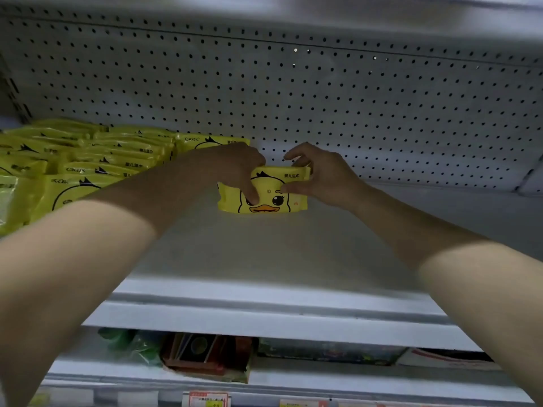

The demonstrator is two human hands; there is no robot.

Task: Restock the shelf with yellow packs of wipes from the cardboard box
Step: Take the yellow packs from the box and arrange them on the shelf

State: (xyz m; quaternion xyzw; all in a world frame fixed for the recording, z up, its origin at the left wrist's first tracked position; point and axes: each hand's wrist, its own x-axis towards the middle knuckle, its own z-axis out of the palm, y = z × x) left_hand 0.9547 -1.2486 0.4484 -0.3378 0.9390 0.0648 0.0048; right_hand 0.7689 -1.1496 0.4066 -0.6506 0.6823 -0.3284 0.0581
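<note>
A yellow pack of wipes (270, 198) with a duck face stands upright on the white shelf (264, 254), near its middle. My left hand (238, 165) grips the pack's top left, thumb pressed on its front. My right hand (320, 174) pinches its top right edge. Several more yellow packs (88, 168) stand in rows at the shelf's left, close beside the held one. The cardboard box is not in view.
A white pegboard back wall (352, 113) rises behind the shelf. The shelf's front lip (264, 318) runs across below my arms. A lower shelf holds green, red and dark packaged goods (205, 356), with price tags (208, 399) along its edge.
</note>
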